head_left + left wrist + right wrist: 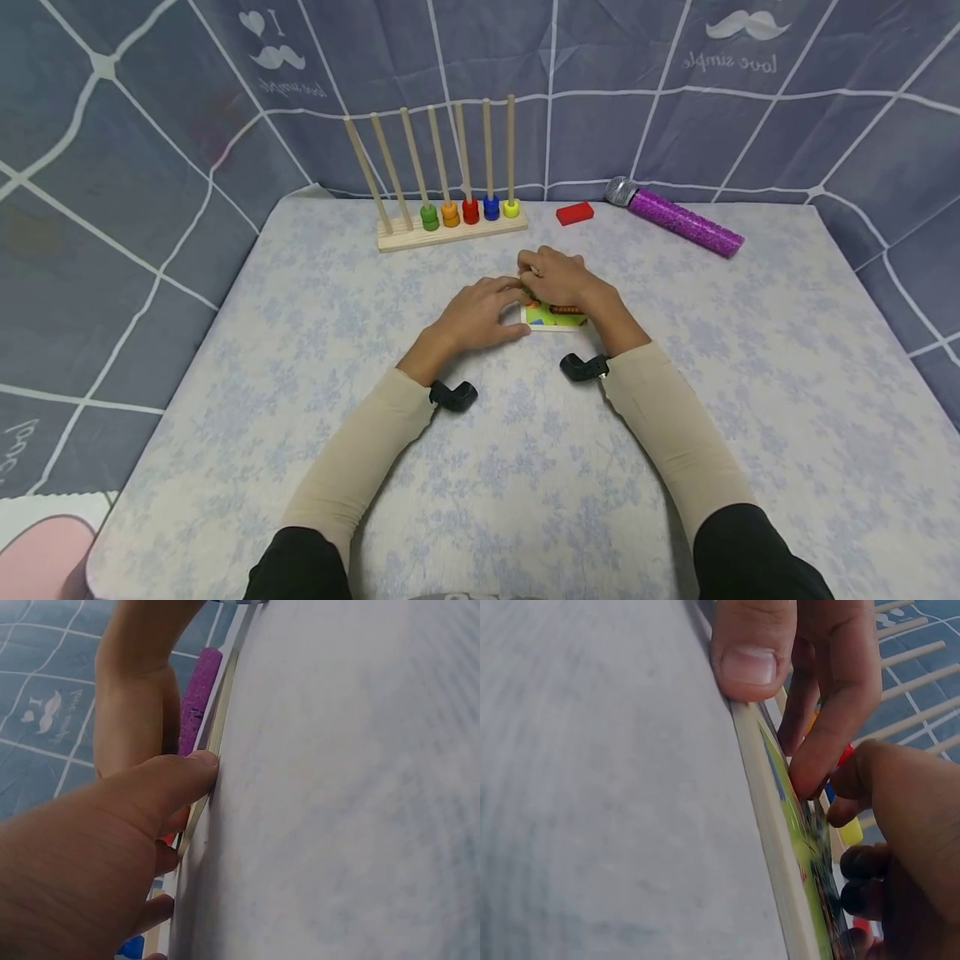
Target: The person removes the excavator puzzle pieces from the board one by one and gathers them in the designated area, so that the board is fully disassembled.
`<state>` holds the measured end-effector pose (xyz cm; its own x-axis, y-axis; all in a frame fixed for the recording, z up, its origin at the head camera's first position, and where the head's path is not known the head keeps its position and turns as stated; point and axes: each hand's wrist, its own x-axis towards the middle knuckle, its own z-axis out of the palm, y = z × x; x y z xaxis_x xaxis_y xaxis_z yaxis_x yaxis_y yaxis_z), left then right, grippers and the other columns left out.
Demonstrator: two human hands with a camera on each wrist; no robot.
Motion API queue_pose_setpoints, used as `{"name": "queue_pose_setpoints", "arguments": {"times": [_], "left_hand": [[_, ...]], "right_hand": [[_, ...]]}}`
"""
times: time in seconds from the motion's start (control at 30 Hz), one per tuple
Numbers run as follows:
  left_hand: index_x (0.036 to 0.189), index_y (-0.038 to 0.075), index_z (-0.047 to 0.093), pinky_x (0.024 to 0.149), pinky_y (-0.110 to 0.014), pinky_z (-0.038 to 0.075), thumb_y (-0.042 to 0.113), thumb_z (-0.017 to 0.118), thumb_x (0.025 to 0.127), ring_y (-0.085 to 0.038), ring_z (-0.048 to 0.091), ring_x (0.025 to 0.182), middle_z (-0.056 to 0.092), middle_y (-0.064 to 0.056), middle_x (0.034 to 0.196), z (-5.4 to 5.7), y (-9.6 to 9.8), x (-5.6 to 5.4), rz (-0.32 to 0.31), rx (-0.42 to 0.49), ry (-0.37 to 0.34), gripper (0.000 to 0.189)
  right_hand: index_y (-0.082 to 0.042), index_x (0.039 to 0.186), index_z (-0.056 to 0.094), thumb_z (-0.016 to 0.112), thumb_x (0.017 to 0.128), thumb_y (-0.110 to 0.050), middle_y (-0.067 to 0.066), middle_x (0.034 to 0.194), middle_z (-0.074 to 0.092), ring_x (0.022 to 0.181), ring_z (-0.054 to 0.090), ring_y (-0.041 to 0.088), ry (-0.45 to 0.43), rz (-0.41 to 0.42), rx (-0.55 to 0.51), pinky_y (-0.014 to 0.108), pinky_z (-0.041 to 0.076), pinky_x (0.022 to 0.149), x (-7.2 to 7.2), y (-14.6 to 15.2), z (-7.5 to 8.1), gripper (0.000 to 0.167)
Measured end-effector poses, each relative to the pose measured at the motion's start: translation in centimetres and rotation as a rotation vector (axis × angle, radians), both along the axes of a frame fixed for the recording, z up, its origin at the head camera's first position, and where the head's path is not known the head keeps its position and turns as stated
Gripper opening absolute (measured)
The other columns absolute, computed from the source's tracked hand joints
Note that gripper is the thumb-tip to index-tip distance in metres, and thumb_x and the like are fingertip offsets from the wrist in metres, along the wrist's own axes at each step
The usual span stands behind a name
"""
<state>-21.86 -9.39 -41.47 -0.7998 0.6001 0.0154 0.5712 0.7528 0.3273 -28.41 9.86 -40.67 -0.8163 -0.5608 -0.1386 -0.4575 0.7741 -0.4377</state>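
We see the picture board [551, 318] on the pale patterned table [525, 467], its left side held between the thumb and fingers of the left hand [483, 317], seemingly to stop it sliding. The right hand [557, 277] bends over the board; whether it pinches anything we cannot tell. Beyond the board: peg rack [453, 237] leftward, red block [575, 214] behind, microphone [686, 221] rightward, then gridded curtain [615, 50].

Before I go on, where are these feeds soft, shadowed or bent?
Head view: mostly clear, evenly lit, faint shadows beside the sleeves; backdrop lines curve, from lens or drape I can't tell. Left wrist: tabletop soft and hazy. Right wrist: tabletop soft too, picture board steeply foreshortened, its artwork smeared.
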Motion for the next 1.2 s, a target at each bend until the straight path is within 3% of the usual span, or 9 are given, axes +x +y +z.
{"name": "queue_pose_setpoints", "arguments": {"times": [0.2,0.4,0.57,0.8,1.03,1.2], "left_hand": [[0.136,0.023,0.064,0.104,-0.051,0.040,0.047,0.067,0.096,-0.028,0.043,0.137,0.045,-0.003,0.153,0.1,0.1,0.0,0.003,-0.010,-0.009,0.046],[0.137,0.025,0.063,0.106,-0.051,0.039,0.048,0.066,0.097,-0.028,0.042,0.139,0.044,-0.003,0.154,0.0,0.1,-0.1,0.010,-0.027,-0.007,0.046],[0.136,0.025,0.063,0.106,-0.051,0.039,0.048,0.066,0.097,-0.027,0.041,0.139,0.044,-0.003,0.154,0.1,0.2,0.0,0.007,-0.027,-0.017,0.046],[0.138,0.022,0.062,0.105,-0.051,0.040,0.050,0.064,0.097,-0.028,0.041,0.139,0.044,-0.004,0.155,0.2,0.3,-0.1,0.012,-0.058,-0.007,0.049],[0.138,0.024,0.062,0.104,-0.052,0.040,0.051,0.064,0.097,-0.027,0.041,0.139,0.044,-0.003,0.155,0.3,0.3,-0.1,0.017,-0.061,-0.007,0.049],[0.138,0.024,0.062,0.104,-0.054,0.039,0.050,0.063,0.098,-0.029,0.040,0.140,0.042,-0.005,0.156,0.0,0.1,-0.1,0.016,-0.046,-0.017,0.048]], "right_hand": [[-0.016,0.099,0.047,0.049,0.100,-0.024,0.010,0.098,0.049,0.091,0.048,0.027,0.016,0.012,-0.060,0.054,0.033,0.081,-0.2,0.4,0.3,0.008],[-0.009,0.108,0.051,0.056,0.098,-0.020,0.013,0.105,0.048,0.093,0.048,0.029,-0.023,-0.028,-0.132,0.047,0.040,0.080,-0.2,1.0,0.5,0.016],[-0.005,0.108,0.058,0.064,0.097,-0.023,0.015,0.107,0.053,0.098,0.050,0.030,-0.014,-0.002,-0.156,0.046,0.042,0.087,-0.2,1.6,0.6,0.021],[-0.007,0.117,0.060,0.078,0.085,-0.020,0.014,0.117,0.057,0.112,0.047,0.032,-0.038,0.058,-0.155,0.051,0.038,0.100,-0.3,2.2,0.7,0.040],[-0.011,0.120,0.060,0.079,0.086,-0.022,0.008,0.117,0.061,0.113,0.050,0.029,0.006,0.038,-0.102,0.057,0.029,0.096,-0.3,2.2,1.1,0.041],[-0.007,0.129,0.063,0.074,0.089,-0.022,0.010,0.126,0.060,0.115,0.053,0.029,0.046,0.025,-0.153,0.060,0.027,0.097,0.2,3.2,2.7,0.044]]}}
